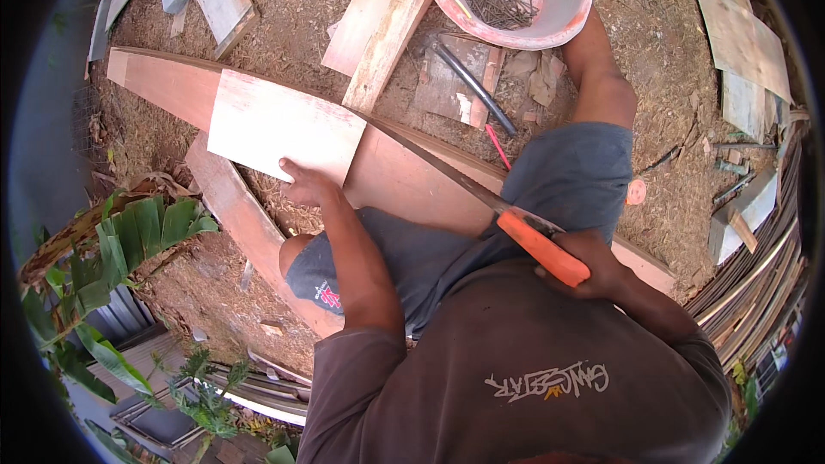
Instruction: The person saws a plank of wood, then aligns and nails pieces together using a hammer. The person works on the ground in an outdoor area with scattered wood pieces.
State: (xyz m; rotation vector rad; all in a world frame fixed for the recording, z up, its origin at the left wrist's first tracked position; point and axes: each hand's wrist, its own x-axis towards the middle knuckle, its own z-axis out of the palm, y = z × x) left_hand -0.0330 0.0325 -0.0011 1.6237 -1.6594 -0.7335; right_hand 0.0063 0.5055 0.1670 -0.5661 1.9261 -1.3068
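A pale rectangular plywood piece (pixel 284 125) lies across a long reddish plank (pixel 421 172). My left hand (pixel 311 186) grips its near edge, thumb on top and the other fingers mostly hidden. In my right hand (pixel 593 265) is the orange handle of a handsaw (pixel 543 247), with the fingers closed round it. The dark blade slants up and left from the handle, and its tip reaches the right corner of the plywood piece. Whether the teeth touch the wood I cannot tell.
A whitish bucket (pixel 563 0) holding many nails stands beyond the plank. Near it lie a dark metal pipe (pixel 474 86) and a wooden beam (pixel 391 43). Another plank (pixel 245 198) runs past my left knee. Board offcuts (pixel 743 39) lie far right; leafy plants (pixel 146 241) grow at left.
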